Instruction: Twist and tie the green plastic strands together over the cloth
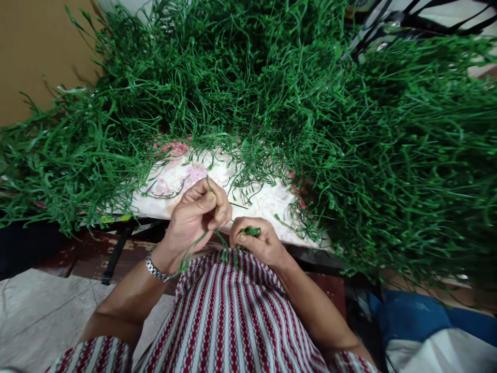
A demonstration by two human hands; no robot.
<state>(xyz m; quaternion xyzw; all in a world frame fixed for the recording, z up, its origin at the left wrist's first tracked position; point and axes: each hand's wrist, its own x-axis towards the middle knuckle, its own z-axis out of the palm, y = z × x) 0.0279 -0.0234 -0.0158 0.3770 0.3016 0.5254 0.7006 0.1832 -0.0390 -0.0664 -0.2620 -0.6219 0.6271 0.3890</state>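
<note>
My left hand [200,212], with a metal watch [156,267] at the wrist, is closed in a pinch on a thin green stem [210,184]. The stem's tip sticks up above the thumb, and thin green strands hang below the hand. Just to the right, my right hand [262,241] is closed around a small bunch of green stems [250,231], whose ends show over the thumb. Both hands are near my body, in front of the flowered cloth [264,204]. A large heap of thin green stems with small forked tips [233,77] lies beyond them.
More green stems [70,155] spread over the left side, and a thick pile [411,171] covers the right. Loose stems lie on the cloth. A dark strap [116,254] hangs below the cloth's edge. Blue fabric [415,316] is at lower right. A brown panel [42,52] stands at upper left.
</note>
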